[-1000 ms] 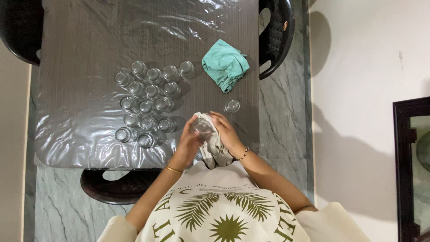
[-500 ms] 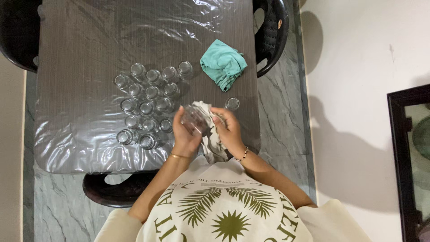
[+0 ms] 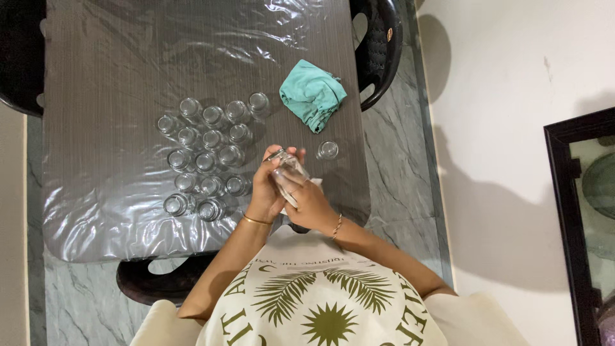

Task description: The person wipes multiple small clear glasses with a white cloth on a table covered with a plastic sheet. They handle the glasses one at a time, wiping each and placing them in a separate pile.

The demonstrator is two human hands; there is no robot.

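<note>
My left hand grips a small clear glass above the near edge of the table. My right hand presses a white cloth against the glass; most of the cloth is hidden under the fingers. Several more clear glasses stand in rows to the left. A single glass stands alone just right of my hands. A crumpled teal cloth lies farther back on the right.
The dark table is covered with clear plastic sheeting. Black chairs stand at the far right corner, the far left and under the near edge. A white wall and a dark-framed mirror are to the right.
The glass has tilted and turned in my left hand. My right hand has slid in under it, bunching the white cloth so that little of it shows.
</note>
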